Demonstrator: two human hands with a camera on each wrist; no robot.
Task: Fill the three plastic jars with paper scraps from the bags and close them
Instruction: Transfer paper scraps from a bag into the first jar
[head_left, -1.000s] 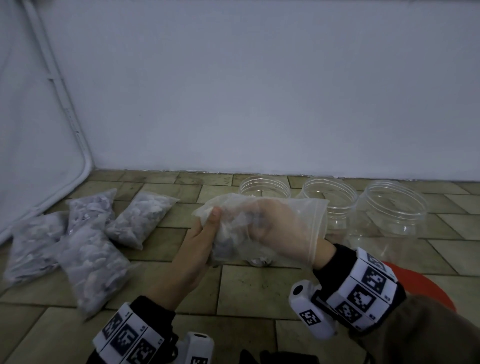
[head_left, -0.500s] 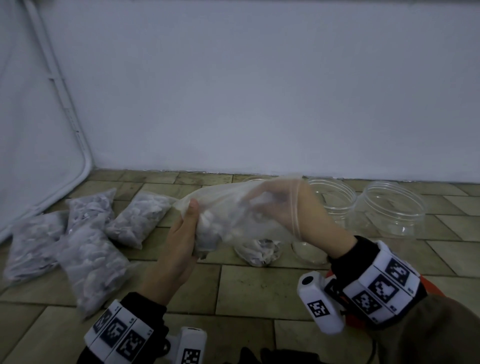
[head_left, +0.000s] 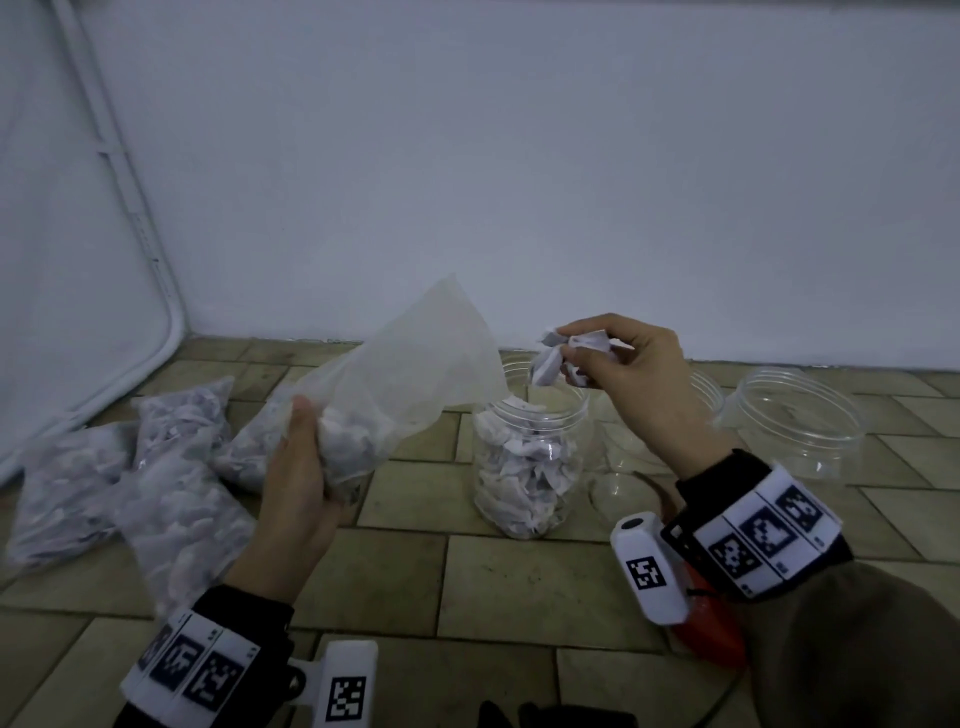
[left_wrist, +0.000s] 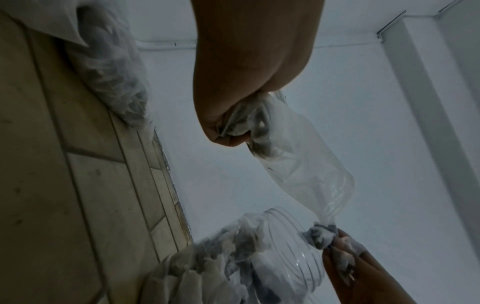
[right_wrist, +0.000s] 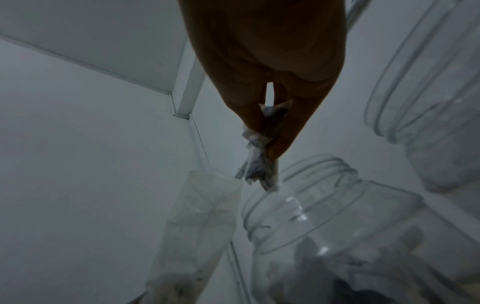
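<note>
So far I've part-filled the first jar (head_left: 530, 457), my right grip (head_left: 618, 364) pinching scraps (head_left: 550, 364) above it, my left grip (head_left: 298, 478) clutching the open bag (head_left: 405, 384), while two jars (head_left: 789, 421) remain empty and none is closed.

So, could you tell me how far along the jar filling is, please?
Done: the nearest clear plastic jar is mostly full. In hand: the right hand pinches white paper scraps above it; the left hand holds the open clear bag. Left: two empty clear jars, and all lids.
</note>
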